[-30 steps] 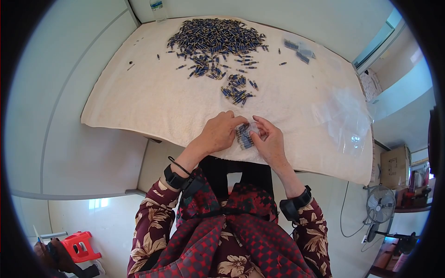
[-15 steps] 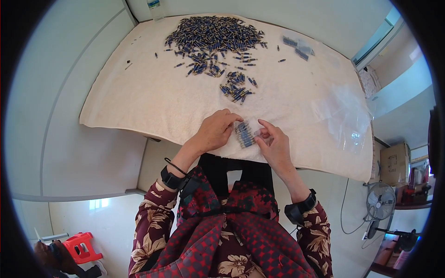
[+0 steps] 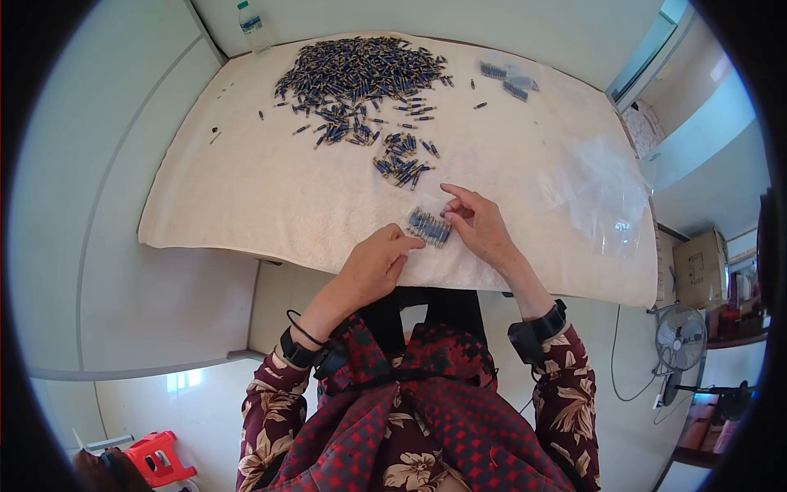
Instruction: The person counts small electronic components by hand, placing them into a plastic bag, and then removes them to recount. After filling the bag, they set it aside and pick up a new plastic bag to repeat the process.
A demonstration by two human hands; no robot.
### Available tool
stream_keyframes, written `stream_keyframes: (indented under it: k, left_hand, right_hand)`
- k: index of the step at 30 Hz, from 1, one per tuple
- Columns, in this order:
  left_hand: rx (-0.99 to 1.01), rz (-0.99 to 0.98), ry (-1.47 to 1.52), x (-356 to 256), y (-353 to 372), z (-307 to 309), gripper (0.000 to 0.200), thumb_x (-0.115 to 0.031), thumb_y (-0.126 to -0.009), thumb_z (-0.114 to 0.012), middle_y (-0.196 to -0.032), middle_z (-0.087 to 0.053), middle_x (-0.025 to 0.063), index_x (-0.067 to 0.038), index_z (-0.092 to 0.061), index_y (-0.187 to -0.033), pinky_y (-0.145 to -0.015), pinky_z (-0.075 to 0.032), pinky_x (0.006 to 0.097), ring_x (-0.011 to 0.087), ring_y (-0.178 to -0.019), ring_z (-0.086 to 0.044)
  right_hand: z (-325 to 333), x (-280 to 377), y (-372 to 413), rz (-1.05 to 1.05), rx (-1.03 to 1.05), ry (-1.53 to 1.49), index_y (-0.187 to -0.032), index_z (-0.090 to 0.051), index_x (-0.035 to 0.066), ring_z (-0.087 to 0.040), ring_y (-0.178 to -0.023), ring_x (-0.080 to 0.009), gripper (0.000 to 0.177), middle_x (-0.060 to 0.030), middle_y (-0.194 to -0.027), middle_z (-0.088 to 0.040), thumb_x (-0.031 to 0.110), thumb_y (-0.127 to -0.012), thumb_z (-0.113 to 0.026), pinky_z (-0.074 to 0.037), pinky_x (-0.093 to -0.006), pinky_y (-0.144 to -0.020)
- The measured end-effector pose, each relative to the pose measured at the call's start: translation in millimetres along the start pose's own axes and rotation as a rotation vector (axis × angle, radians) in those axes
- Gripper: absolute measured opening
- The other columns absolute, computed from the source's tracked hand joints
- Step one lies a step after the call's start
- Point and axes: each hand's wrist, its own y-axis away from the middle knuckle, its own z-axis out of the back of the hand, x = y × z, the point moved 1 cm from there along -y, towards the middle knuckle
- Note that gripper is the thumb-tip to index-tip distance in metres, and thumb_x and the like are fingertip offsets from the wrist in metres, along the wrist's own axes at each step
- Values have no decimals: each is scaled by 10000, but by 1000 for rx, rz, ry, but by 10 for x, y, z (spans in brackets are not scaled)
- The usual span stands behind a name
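Observation:
A small clear plastic bag (image 3: 429,227) with several blue and brass cylindrical pieces lined up in it lies near the front edge of the cloth. My left hand (image 3: 375,264) touches its lower left side, with the fingers closed on that edge. At its upper right, my right hand (image 3: 479,223) has thumb and fingers at the bag's edge, the index finger stretched out above. Beyond the bag sits a small cluster of the same loose pieces (image 3: 402,168), and behind it a large heap (image 3: 357,74).
Filled bags (image 3: 504,79) lie at the back right of the white cloth (image 3: 246,189). Empty clear bags (image 3: 602,197) are spread on the right. A bottle (image 3: 252,29) stands at the back left. A fan (image 3: 680,338) and a cardboard box (image 3: 699,271) are beyond the right edge.
The bag has turned, its row of pieces now lying more sideways. My left hand has moved down to its lower left, and my right hand has moved up. The camera view has shifted.

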Motion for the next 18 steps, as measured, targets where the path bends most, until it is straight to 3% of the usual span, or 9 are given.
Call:
stream_keyframes:
  k: [18]
  left_hand:
    - [1,-67,-243,-150,24,-161,419,51,-751,-563,-841,-500,115,-103,-643,-1132,-663,-463,396,305,-804,-547]
  right_hand:
    - [-33,-111,45,-3,-49,-81,-1294,-532,6,-633,-871,-119,417,-74,-917,-653,-40,-881,-571,-504,-244,-787]
